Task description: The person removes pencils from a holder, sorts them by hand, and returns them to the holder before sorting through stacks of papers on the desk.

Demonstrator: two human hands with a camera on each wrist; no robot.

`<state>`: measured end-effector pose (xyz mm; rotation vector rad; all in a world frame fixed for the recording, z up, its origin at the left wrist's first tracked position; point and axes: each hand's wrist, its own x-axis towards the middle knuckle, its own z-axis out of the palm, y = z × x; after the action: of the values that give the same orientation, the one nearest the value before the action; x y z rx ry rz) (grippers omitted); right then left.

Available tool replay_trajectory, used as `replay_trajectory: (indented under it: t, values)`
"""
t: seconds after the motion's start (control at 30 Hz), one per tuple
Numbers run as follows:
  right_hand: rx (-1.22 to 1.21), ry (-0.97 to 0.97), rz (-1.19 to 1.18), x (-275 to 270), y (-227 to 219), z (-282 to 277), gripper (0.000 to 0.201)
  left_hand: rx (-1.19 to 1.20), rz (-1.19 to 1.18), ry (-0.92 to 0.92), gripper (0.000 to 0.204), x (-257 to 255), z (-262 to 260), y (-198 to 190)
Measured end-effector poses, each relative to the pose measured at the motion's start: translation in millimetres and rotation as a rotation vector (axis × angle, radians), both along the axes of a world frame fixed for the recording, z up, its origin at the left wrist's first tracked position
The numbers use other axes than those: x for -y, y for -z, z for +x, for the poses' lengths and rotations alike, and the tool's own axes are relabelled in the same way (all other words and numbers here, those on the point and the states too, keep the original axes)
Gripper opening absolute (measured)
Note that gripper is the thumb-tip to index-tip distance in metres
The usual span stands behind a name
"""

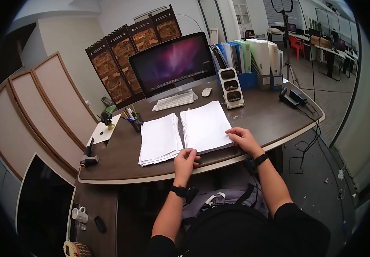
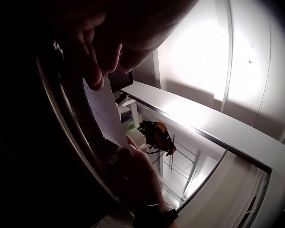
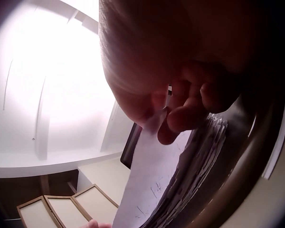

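Two piles of white paper lie side by side on the desk, a left stack and a right stack, both with uneven edges. At the near edge of the right stack, a sheet of paper spans the two hands. My left hand pinches its near left corner, fingers curled. The near right side of the sheet is between the thumb and fingers of my right hand. In the right wrist view, faint pen marks show on the sheet's underside, above the layered page edges.
Behind the papers stand a monitor, keyboard and mouse. A pen holder is beside the left stack, and a white-framed holder stands behind the right one. Folders and cabled black devices are farther right.
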<state>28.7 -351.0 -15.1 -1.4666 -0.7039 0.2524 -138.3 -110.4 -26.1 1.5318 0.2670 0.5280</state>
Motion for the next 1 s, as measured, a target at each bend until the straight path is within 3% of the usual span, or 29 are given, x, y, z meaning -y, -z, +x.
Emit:
replay_trajectory:
  t: [0.27,0.47,0.53,0.6,0.67,0.73,0.83,0.87,0.93,1.0]
  values:
    - [0.088,0.024,-0.017,-3.6,7.0,-0.4,0.021,-0.011,-0.119,-0.007,0.019,-2.0,14.6,-2.2]
    - [0.059,0.001,-0.068,-5.1,9.2,2.0,0.022,-0.104,0.199,-0.01,0.023,-1.0,12.6,-14.1]
    - [0.075,0.007,-0.06,-5.5,10.8,2.9,0.02,0.046,0.453,-0.055,0.025,0.6,7.0,-23.1]
    - [0.052,-0.011,-0.036,-4.4,11.2,3.7,0.021,0.073,0.535,-0.053,0.029,-10.7,7.7,-21.7]
    - [0.029,0.016,-0.002,-3.0,6.9,-0.2,0.022,0.257,0.704,-0.126,0.027,-20.5,4.0,-25.9]
    - [0.011,0.042,0.037,-4.3,9.6,0.7,0.024,0.162,0.378,-0.169,0.033,-38.4,-3.9,-28.5]
    - [0.02,0.306,0.124,-14.0,21.7,14.7,0.031,0.116,0.165,-0.282,0.034,-84.7,-19.1,-38.6]
    - [0.017,0.305,0.125,-15.6,17.1,14.1,0.031,0.13,0.108,-0.325,0.034,-95.7,-26.4,-43.1]
    - [0.158,0.522,-0.147,-18.3,8.8,12.4,0.045,0.131,-0.037,-0.36,0.038,-127.0,-33.9,-36.3]
    - [0.245,0.57,-0.268,-24.8,16.4,24.1,0.056,0.058,-0.078,-0.4,0.037,-146.4,-41.8,-35.9]
